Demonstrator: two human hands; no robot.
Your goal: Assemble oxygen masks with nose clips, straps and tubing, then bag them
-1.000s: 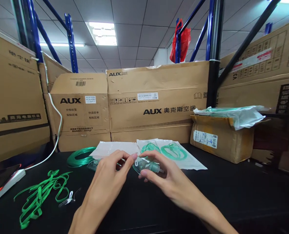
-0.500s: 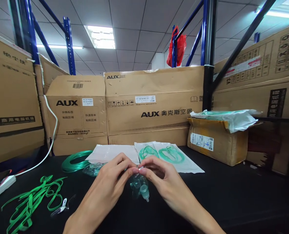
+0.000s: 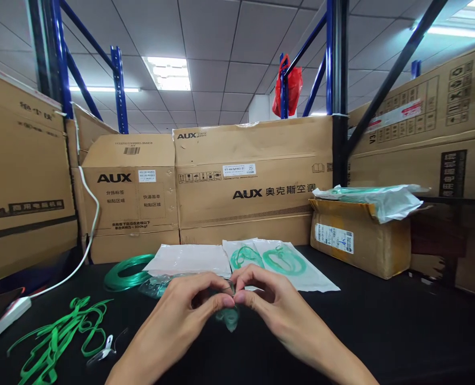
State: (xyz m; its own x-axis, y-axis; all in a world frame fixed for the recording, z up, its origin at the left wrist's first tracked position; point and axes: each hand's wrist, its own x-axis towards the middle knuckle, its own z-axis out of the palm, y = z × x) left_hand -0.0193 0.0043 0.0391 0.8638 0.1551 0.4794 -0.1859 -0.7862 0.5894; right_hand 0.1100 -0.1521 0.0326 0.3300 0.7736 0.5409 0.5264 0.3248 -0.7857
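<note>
Head view: translucent greenish piece [image 3: 230, 319] blurry, mostly hidden behind both hands [image 3: 187, 302].

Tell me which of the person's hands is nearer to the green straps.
Left. The left hand is to the right of the green straps, apart from them; the right hand is farther right, beyond the left one.

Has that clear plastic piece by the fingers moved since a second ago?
Yes: against the large AUX box, the clear plastic piece now sits lower in view and somewhat farther left.
</note>
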